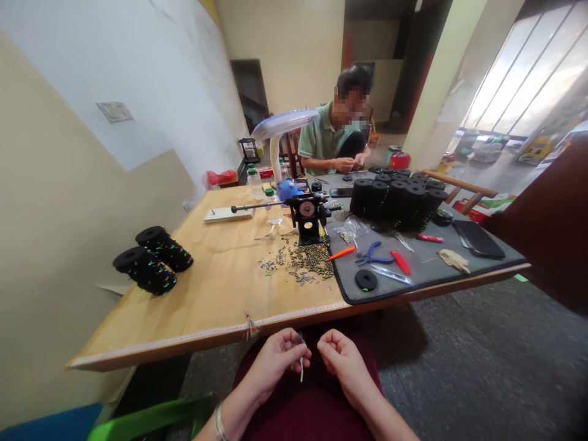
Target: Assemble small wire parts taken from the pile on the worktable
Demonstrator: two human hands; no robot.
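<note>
Just off the table's near edge, above my lap, my left hand (282, 356) pinches a small dark piece (299, 337) between thumb and fingers. A thin white stem (302, 369) sticks down below these fingers. Close beside it on the right, my right hand (340, 355) is closed in a pinch; whatever its fingertips hold is too small to make out. A small tuft of thin strands (250, 326) hangs at the table edge, left of my hands. Farther in lies a heap of small dark-and-yellow pieces (313, 260), below a black machine with a dial (307, 214).
Black foam spools (154, 248) stand at the left; many more (390, 202) crowd the grey mat (413, 260). Blue pliers (375, 254), tweezers (390, 274) and an orange tool (342, 253) lie there too. A lamp (285, 122) rises behind the machine. Across the table sits a person (321, 131).
</note>
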